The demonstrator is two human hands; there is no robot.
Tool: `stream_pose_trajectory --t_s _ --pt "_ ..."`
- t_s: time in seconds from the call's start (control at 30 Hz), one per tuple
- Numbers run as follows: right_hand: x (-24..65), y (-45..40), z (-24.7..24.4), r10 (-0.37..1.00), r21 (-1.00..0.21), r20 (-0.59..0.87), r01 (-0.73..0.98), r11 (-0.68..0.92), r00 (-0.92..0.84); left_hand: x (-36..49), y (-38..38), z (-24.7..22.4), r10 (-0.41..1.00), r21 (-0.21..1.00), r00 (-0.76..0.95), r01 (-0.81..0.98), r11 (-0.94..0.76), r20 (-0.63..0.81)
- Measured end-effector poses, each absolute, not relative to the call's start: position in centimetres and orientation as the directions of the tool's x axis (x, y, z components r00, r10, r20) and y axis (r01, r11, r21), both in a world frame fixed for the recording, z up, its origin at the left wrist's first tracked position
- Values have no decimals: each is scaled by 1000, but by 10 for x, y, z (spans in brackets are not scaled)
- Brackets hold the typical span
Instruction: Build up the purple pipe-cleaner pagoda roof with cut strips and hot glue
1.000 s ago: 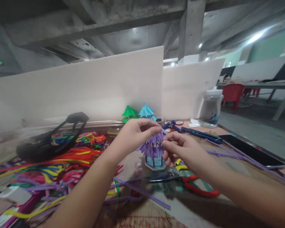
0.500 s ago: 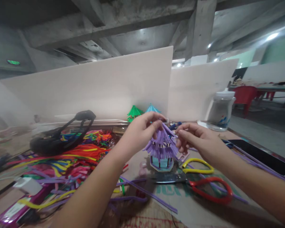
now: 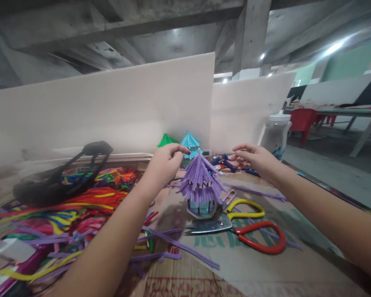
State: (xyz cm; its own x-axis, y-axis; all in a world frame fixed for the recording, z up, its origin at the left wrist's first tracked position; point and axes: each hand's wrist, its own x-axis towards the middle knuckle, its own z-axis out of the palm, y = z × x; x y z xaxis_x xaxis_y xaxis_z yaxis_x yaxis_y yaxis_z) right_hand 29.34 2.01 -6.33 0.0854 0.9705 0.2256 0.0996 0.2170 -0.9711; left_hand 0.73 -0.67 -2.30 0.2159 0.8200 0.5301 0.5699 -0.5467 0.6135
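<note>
A small model pavilion (image 3: 200, 185) with a two-tiered roof of purple pipe cleaners stands upright on the cardboard, its base pale blue. My left hand (image 3: 168, 163) is beside its roof tip on the left, fingers stretched and holding nothing. Farther right, my right hand (image 3: 252, 156) is open, its fingertips next to a blue tool with orange parts (image 3: 224, 162) that looks like a glue gun; I cannot tell whether they touch. Scissors (image 3: 235, 231) with one yellow and one red handle lie in front of the pavilion.
Green (image 3: 167, 140) and light blue (image 3: 190, 142) roofed models stand behind. Bundles of coloured pipe cleaners (image 3: 92, 202) and a black strapped object (image 3: 46, 185) cover the left. A clear jar (image 3: 275, 134) with a white lid stands back right, before a pale partition (image 3: 126, 111).
Both hands have come away from the purple roof, the left to the left and the right toward the blue tool. The pavilion now stands uncovered. The view has shifted to the right.
</note>
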Motion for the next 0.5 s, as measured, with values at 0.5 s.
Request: stream_pose_trajectory --t_s 0.5 --pt "306 39 -84 985 -974 166 160 158 41 25 -7 -37 629 404 467 497 -768 622"
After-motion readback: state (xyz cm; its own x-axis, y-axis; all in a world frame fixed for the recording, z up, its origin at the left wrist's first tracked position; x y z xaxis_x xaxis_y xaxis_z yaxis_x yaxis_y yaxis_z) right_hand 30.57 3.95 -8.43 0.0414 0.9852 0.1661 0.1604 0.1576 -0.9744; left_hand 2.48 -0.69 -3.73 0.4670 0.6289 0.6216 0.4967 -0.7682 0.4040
